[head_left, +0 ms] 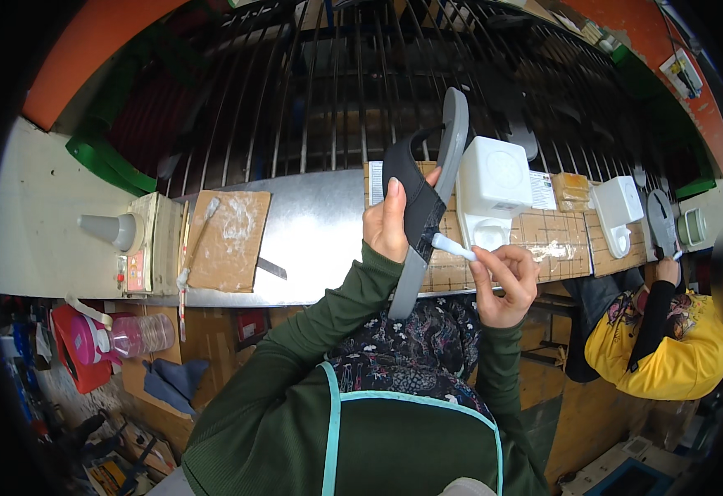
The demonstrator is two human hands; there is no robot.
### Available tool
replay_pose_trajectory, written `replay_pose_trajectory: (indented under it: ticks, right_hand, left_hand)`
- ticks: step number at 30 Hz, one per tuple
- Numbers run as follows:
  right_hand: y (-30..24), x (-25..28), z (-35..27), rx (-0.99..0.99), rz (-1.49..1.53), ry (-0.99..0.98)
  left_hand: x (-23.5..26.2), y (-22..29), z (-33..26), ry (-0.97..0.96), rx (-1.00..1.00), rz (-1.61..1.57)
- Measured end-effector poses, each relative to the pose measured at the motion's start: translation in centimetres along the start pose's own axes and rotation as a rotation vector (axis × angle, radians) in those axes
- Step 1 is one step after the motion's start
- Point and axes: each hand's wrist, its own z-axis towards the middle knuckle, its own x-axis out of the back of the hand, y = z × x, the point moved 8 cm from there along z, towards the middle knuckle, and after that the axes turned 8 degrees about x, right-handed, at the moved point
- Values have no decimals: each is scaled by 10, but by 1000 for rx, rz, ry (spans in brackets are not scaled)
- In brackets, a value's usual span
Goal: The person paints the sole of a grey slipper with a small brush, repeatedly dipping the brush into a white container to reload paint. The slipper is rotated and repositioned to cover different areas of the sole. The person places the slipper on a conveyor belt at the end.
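A flip-flop with a grey sole (412, 283) and a wide black strap (416, 201) is held up on its edge over the front of the bench. My left hand (388, 225) is closed around its strap side, thumb upward and some fingers hidden behind the strap. Between the thumb and fingers of my right hand (506, 285) is a slim pale applicator, perhaps a small brush (454, 246). Its tip meets the lower end of the strap, where strap and sole join. Just beyond the right hand stands a white plastic container (498, 178) with a small cup at its base.
Left on the metal bench (316, 223) lie smeared cardboard (231, 244) and a flat blade (271, 269). A grey cone (107, 231) juts out by stacked boards. Metal rollers (295, 124) run behind. At right, a co-worker in yellow (667, 347) handles another grey sandal (659, 219).
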Motion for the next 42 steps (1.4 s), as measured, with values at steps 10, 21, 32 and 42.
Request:
replay_pose_trajectory:
  ticks: [10, 21, 32, 42]
  right_hand:
    - [-10, 2, 4, 62, -13, -39]
    - [-16, 2, 9, 121, 101, -168]
    - [-24, -16, -4, 52, 185, -130]
    - [-7, 2, 25, 109, -226, 35]
  left_hand:
    - [2, -1, 2, 11, -8, -27]
    - [1, -16, 7, -39, 117, -261]
    - [-11, -38, 2, -403, 537, -842]
    - [-28, -35, -5, -488, 624, -890]
